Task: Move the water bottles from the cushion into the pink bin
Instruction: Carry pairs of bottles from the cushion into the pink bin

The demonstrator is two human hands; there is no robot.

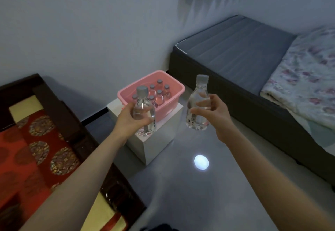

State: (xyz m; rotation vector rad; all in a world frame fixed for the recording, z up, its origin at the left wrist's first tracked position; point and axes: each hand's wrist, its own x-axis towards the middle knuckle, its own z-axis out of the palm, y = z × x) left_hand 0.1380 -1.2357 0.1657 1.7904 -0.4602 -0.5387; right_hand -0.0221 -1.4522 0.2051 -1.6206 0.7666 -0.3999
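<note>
Both arms reach forward over the grey floor [163, 185], each hand wrapped around a clear water bottle with a grey cap. The left hand [129, 120] is closed around the middle of the left bottle [145, 111], fingers curled across its front, and holds it upright in the air in front of the near left corner of the pink bin [174, 87]; from this view the bottle overlaps the bin's near wall, and whether it touches the bin cannot be told. The right hand [212, 111] is closed on the right bottle [196, 107] at its waist, thumb and fingers pinching from the right side, the bottle tilted slightly with its cap leaning to the right, held well clear of the floor and just to the right of the bin. The pink bin sits on top of a white box [155, 145], covering most of the box's top and reaching toward its far edge. Inside the bin stand six capped bottles [159, 96], upright and close together, grouped toward its middle and right. At the left edge lies a red patterned cushion [38, 149] on a dark wooden seat [59, 107]. To the right runs a bed with a grey mattress [235, 49] and a floral quilt [306, 78] over its near end. A bright round reflection [201, 162] shows on the floor between the two forearms.
</note>
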